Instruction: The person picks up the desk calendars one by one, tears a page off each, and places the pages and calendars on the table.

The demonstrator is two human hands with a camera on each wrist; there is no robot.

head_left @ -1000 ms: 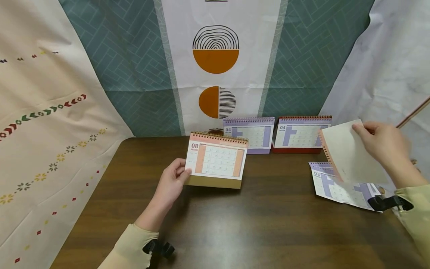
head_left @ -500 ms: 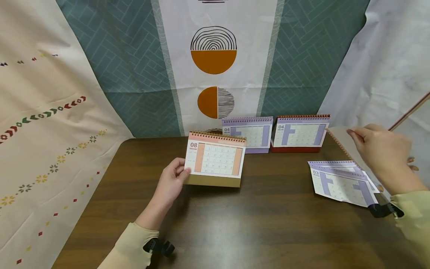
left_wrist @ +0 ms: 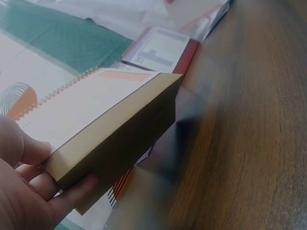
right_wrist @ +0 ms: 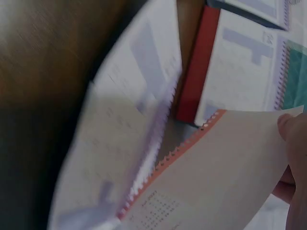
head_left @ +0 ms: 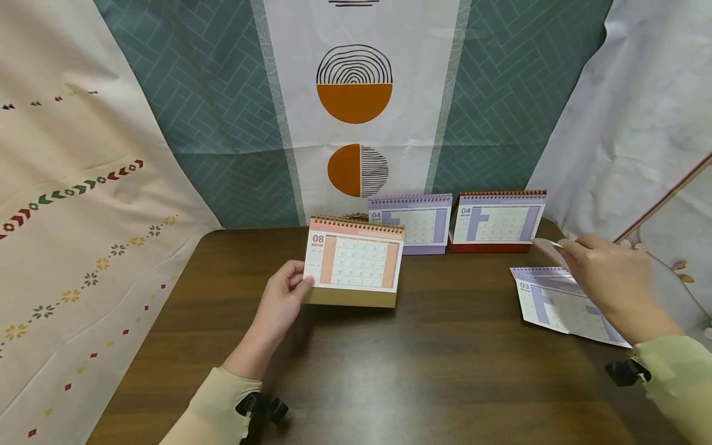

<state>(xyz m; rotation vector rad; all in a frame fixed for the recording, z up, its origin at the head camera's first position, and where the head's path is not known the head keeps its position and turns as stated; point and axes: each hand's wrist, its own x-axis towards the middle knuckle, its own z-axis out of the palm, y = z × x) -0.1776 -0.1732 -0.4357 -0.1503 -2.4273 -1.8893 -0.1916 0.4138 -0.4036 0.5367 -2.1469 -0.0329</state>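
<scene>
In the head view my left hand (head_left: 280, 303) grips the lower left corner of a desk calendar (head_left: 356, 256). This one shows month 08 in pink and orange on a gold base, tilted up off the table. Over on the right, my right hand (head_left: 609, 287) pinches a loose calendar page (right_wrist: 216, 163) by its edge. The right wrist view shows that page's orange border with torn holes. Below it lies a detached purple calendar page (head_left: 547, 303) marked 03, partly hidden by my hand. Thumb and fingers clasp the gold base (left_wrist: 110, 129) in the left wrist view.
Two purple calendars showing 04 stand at the back: one on a purple base (head_left: 425, 219), one on a red base (head_left: 497, 222). The brown table (head_left: 434, 371) ends at patterned cloth (head_left: 139, 247) on the left and behind, with pale cloth on the right.
My right hand has swung the loose page around and lowered it over the 03 page, moving slightly left. The left hand has kept its grip, with the calendar drifting very slightly.
</scene>
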